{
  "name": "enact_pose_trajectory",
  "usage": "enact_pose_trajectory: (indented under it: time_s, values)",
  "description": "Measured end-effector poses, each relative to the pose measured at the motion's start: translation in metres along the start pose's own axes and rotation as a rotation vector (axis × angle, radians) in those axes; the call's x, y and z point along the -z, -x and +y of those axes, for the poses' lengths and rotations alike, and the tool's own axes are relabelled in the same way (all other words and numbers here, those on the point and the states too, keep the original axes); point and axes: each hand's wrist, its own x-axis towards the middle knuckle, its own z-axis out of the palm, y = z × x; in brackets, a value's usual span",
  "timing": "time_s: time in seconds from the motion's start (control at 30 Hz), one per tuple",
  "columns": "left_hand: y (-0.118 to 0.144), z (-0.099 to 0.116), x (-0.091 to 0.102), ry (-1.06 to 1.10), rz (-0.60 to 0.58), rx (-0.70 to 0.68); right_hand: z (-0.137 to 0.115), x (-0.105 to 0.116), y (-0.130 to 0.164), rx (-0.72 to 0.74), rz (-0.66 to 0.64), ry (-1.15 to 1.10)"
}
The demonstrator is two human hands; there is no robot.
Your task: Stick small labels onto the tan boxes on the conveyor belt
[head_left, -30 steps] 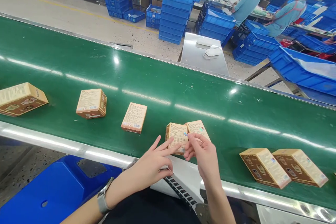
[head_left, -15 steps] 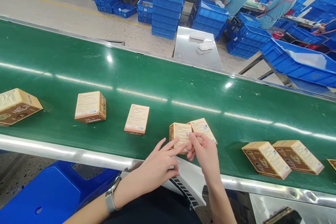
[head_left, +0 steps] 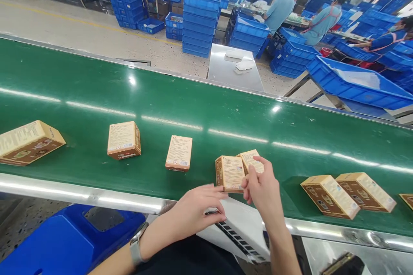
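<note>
Two small tan cartons lie side by side on the green conveyor belt (head_left: pixel 206 107) near its front rail. The left carton (head_left: pixel 229 173) shows its printed face. The right carton (head_left: pixel 249 157) is partly covered by my right hand (head_left: pixel 263 189), whose fingertips rest on it with the index finger stretched across its top. My left hand (head_left: pixel 196 208) hovers just in front of the left carton with fingers loosely spread. It holds nothing and lies over a white slotted device (head_left: pixel 240 227) at the belt's edge. A watch is on my left wrist.
More cartons lie on the belt: three to the left (head_left: pixel 179 152) (head_left: pixel 124 139) (head_left: pixel 30 142) and a pair to the right (head_left: pixel 329 195) (head_left: pixel 366 191). A blue bin (head_left: pixel 64 240) sits below left. Beyond the belt are a metal table (head_left: pixel 234 66), stacked blue crates (head_left: pixel 200 23) and several co-workers (head_left: pixel 280 6).
My left hand has drawn back off the left carton toward me. My right hand has shifted from the left carton onto the right one. The view tilted slightly.
</note>
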Motion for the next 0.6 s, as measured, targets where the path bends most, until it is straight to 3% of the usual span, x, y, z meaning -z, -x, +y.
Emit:
enact_pose_trajectory:
  time_s: [0.1,0.2,0.33,0.5,0.6]
  values:
    - [0.011,0.013,0.005,0.274,0.16,0.273,-0.011,0.013,0.022,0.289,-0.231,0.059]
    - [0.02,0.021,0.012,0.526,0.299,0.394,-0.015,0.009,0.039,0.624,-0.382,0.24]
    - [0.028,0.02,0.018,0.69,0.327,0.41,-0.013,-0.008,0.041,0.878,-0.336,0.377]
    - [0.036,0.012,0.019,0.609,0.396,0.418,-0.016,-0.023,0.039,1.123,-0.252,0.461]
    - [0.038,0.011,0.021,0.616,0.4,0.409,-0.016,-0.03,0.046,1.164,-0.161,0.478]
